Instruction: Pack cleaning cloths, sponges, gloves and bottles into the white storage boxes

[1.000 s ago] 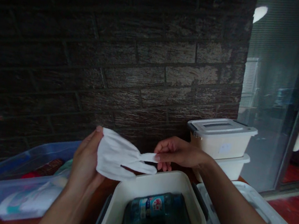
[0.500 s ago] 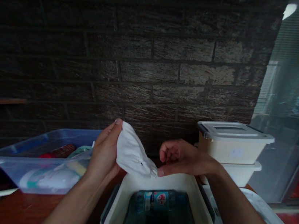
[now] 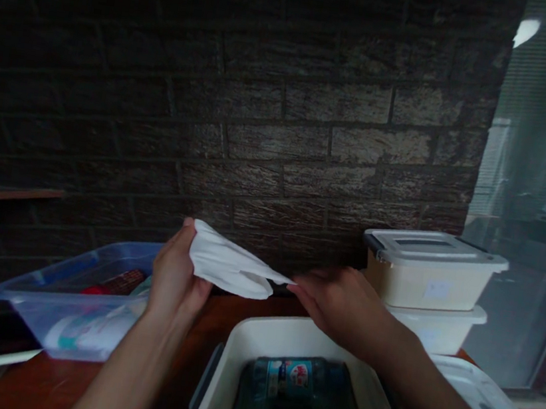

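A white cloth (image 3: 230,262) is stretched sideways between my two hands. My left hand (image 3: 176,269) grips its broad end, the fingers closed around the edge. The tip of a narrow corner is pinched by my right hand (image 3: 341,301), which is held above the tub's back right rim. A rounded fold hangs just below that corner. Beneath my hands stands an open off-white tub (image 3: 266,331). A dark bluish bottle-like item with a blue and red label (image 3: 290,376) lies inside it.
At left, a translucent blue bin (image 3: 19,295) holds a white bottle (image 3: 89,334) and other items. Two lidded boxes (image 3: 436,286) are stacked at right, near a loose lid (image 3: 492,408). A dark brick wall (image 3: 282,132) stands behind the wooden table (image 3: 54,377).
My right hand has closed on the cloth's corner and pulled it out to the right. My left hand has moved left, so the cloth is stretched flatter. The camera view has shifted slightly.
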`<action>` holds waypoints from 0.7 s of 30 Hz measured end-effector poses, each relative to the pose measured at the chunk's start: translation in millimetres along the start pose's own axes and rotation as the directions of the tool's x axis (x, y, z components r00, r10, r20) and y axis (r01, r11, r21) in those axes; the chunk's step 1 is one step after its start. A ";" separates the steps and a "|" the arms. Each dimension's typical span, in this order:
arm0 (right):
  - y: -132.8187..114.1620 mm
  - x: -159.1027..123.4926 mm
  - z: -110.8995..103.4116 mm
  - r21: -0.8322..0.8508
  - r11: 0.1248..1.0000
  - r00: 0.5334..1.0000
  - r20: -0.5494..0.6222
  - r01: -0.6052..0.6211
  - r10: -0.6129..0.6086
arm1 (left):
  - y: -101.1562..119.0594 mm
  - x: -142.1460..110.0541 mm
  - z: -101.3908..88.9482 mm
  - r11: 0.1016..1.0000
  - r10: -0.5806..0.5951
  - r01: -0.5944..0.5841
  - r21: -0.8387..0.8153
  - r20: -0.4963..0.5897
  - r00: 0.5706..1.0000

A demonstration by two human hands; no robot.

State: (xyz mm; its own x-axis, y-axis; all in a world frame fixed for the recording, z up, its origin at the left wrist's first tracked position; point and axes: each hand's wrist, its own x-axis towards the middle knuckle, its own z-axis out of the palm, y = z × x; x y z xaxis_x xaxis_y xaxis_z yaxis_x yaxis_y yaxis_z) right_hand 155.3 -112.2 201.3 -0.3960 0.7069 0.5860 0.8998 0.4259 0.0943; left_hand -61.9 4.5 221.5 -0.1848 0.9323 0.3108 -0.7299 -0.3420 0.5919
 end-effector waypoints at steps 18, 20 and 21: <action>2.0 -1.4 5.9 -0.141 0.989 0.998 -0.050 0.043 -0.050 | 12.6 6.8 -1.9 0.999 0.003 -0.003 -0.047 0.006 1.000; 3.4 0.8 7.1 -0.072 0.997 1.000 -0.011 -0.008 0.007 | 8.9 1.7 -0.8 0.999 -0.039 0.039 0.003 0.070 0.997; 4.8 1.8 7.9 -0.006 0.999 0.999 0.019 -0.039 0.039 | 6.9 -1.6 0.0 0.997 -0.078 0.076 0.030 0.111 0.991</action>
State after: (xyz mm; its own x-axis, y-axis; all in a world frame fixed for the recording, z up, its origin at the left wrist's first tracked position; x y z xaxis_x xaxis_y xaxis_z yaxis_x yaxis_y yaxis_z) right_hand 157.4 -104.4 196.4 -0.3638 0.7338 0.5737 0.9157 0.3947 0.0758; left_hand -66.6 0.6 225.1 -0.0527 0.9374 0.3442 -0.7219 -0.2739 0.6355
